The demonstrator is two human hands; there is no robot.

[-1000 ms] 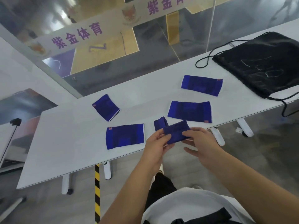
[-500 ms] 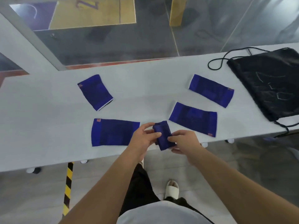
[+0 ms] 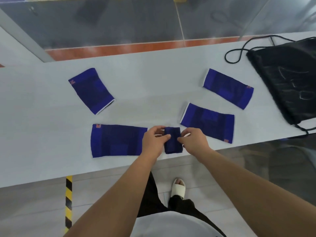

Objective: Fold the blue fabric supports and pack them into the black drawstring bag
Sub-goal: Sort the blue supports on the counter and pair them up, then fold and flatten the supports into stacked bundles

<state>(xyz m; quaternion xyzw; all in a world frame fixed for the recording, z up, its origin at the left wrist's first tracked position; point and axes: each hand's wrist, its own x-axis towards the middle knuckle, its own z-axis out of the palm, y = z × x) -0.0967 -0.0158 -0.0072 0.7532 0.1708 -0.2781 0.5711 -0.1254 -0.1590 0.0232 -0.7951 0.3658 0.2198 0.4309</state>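
Note:
A small folded blue support [image 3: 172, 141] rests at the near edge of the white table [image 3: 51, 134]. My left hand [image 3: 153, 142] pinches its left side and my right hand [image 3: 193, 142] pinches its right side. Several unfolded blue supports lie flat: one just left of my hands [image 3: 116, 141], one far left [image 3: 91, 90], one right of my hands [image 3: 208, 122] and one farther right [image 3: 228, 88]. The black drawstring bag [image 3: 289, 79] lies flat at the table's right end, its cord [image 3: 234, 52] looping off its left corner.
The table's near edge runs just under my hands. Below it are grey floor tiles, a yellow-and-black striped strip [image 3: 68, 199] and my foot in a white slipper [image 3: 178, 187]. Behind the table a glass wall [image 3: 153, 19] looks down on a court floor.
The view has tilted down and closer to the table. The folded support went from held in the air at an angle to lying upright on the table edge between both hands.

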